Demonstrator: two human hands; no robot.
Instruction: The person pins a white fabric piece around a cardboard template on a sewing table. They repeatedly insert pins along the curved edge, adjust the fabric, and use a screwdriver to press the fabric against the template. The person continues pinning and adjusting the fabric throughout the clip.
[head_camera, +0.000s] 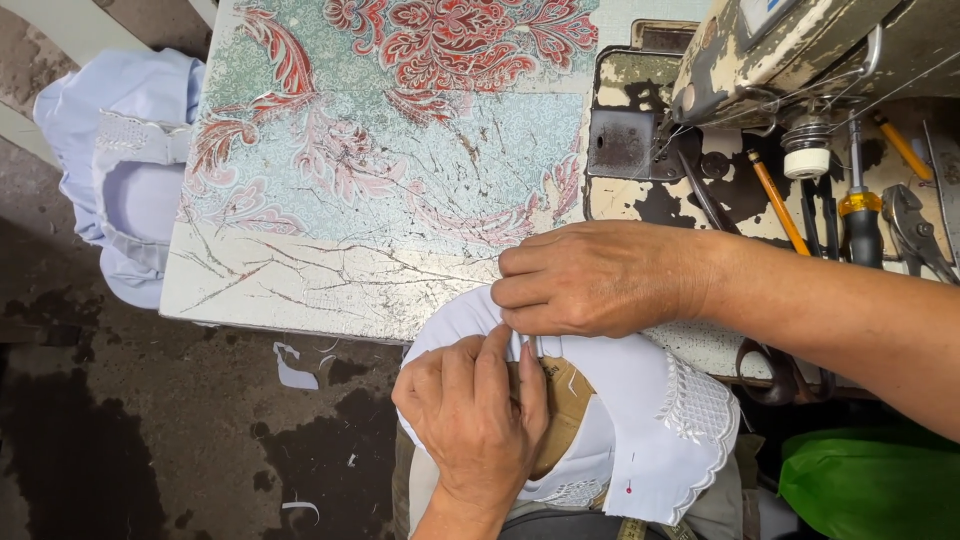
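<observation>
The work surface is a table (330, 200) covered in a cracked sheet with a red and pale green floral pattern. At the far right stands an old sewing machine (790, 50) with chipped cream paint. On the machine bed to its right lie a thread spool (806, 160), an orange pencil (778, 202), a yellow-handled screwdriver (860, 215) and a pair of pliers (915, 235). Scissors (775, 370) lie at the near table edge, partly hidden below the right forearm. A second pale blue garment (125, 170) hangs off the table's left side. A green bag (870, 480) sits at the near right. The floor (120, 430) is dark and stained, with small fabric scraps on it.

The white fabric piece (640, 400) lies at the near edge of the table, overhanging toward the person's lap. Its long axis runs from the left, at the table edge, down to the near right, where it ends in a scalloped lace trim (700, 410). A red-headed pin is stuck near the lower right corner. A brown paper pattern (570, 400) shows beneath the fabric.

The right hand (600, 280) rests over the fabric's far edge, fingers curled and pinching the fold. The left hand (475, 410) presses down on the near side, fingers closed against the fabric beside the right fingertips. Both hands cover the fabric's middle.
</observation>
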